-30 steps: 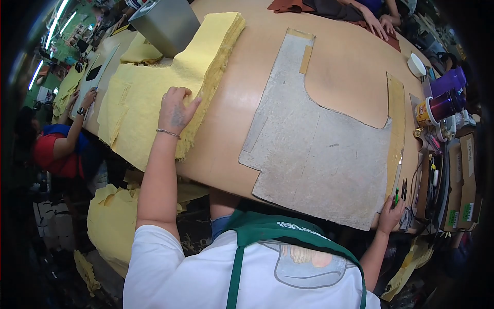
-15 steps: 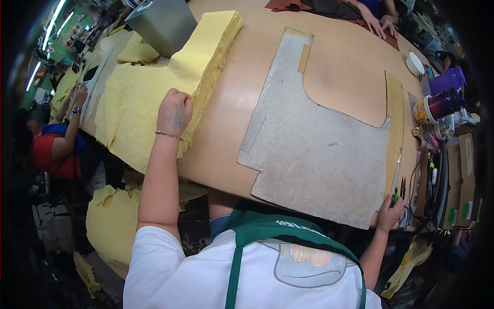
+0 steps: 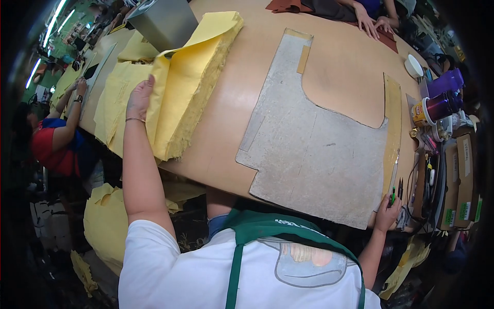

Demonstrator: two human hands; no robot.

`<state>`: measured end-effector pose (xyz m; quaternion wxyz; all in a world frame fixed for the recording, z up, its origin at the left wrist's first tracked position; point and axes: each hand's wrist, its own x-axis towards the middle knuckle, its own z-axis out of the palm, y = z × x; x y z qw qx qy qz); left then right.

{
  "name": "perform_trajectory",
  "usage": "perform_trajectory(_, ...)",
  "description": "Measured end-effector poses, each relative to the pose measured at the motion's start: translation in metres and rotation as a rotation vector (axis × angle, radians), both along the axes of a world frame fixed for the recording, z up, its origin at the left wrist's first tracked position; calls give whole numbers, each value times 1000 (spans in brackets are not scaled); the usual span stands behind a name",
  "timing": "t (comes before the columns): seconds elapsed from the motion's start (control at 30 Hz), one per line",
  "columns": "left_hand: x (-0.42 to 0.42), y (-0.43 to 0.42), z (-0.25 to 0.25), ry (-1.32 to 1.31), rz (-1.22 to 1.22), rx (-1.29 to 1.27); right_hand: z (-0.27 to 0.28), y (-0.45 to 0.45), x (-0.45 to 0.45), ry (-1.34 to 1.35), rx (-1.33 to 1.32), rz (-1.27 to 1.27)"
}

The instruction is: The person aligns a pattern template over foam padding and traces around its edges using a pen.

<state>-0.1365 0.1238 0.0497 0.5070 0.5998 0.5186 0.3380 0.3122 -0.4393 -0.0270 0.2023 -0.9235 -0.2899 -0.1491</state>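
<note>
A stack of yellow cloth sheets [image 3: 190, 98] with frayed edges lies on the left of the table. My left hand [image 3: 139, 100] grips the top layer, which is folded back to the left off the stack. My right hand [image 3: 388, 212] is closed around a slim green tool [image 3: 392, 198] at the table's front right edge. A narrow pale strip runs up from it; whether it is part of the tool is unclear. Beside that hand lies a large grey pattern board [image 3: 319, 149], cut out at the top, with yellow strips along its right arm and top left.
A metal box [image 3: 164, 26] stands behind the stack. Cups, a purple tumbler [image 3: 442, 105], a white bowl [image 3: 413, 66] and cardboard boxes [image 3: 465, 170] line the right. Another person's hands [image 3: 374, 24] press brown material at the back; a person in red [image 3: 49, 144] works at left.
My left hand has moved left, peeling the top yellow layer back into a fold. My right hand stays almost in place with the green tool.
</note>
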Motion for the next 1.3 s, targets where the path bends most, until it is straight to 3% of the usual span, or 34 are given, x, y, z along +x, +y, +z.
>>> perform_trajectory(0.07,1,-3,12,-296,158,-83,-2,-1,1,1,-5,0)
perform_trajectory(0.1,-1,0,18,-295,230,96,-3,-2,2,1,-7,1)
perform_trajectory(0.2,2,-14,47,-293,309,325,-1,-2,2,-7,-3,11)
perform_trajectory(0.27,43,-49,78,-106,179,566,-2,-1,1,-15,2,23)
perform_trajectory(0.4,132,-111,114,-246,41,582,-7,-2,8,-48,5,24)
perform_trajectory(0.5,218,-141,107,-756,-166,615,-2,-1,2,-58,-35,8)
perform_trajectory(0.53,241,-168,114,-834,-213,498,-1,-1,2,-71,-24,13)
perform_trajectory(0.6,295,-220,106,-968,-302,536,-4,-2,5,-101,-2,22)
perform_trajectory(0.63,305,-246,106,-870,-426,668,-3,-3,6,-139,5,16)
perform_trajectory(0.7,320,-287,97,-777,-801,671,8,0,4,-99,62,-64)
perform_trajectory(0.73,323,-301,88,-710,-820,690,12,2,5,-60,98,-111)
perform_trajectory(0.87,307,-261,17,-346,-665,836,8,0,14,438,513,-65)
perform_trajectory(0.97,241,-194,-42,313,-273,985,-1,5,5,626,614,16)
perform_trajectory(1.1,181,-165,-54,696,-245,533,4,12,2,675,640,-9)
perform_trajectory(1.17,172,-162,-72,634,-241,769,2,11,7,733,717,-99)
perform_trajectory(1.3,177,-171,-56,587,-324,428,24,11,-3,963,852,-213)
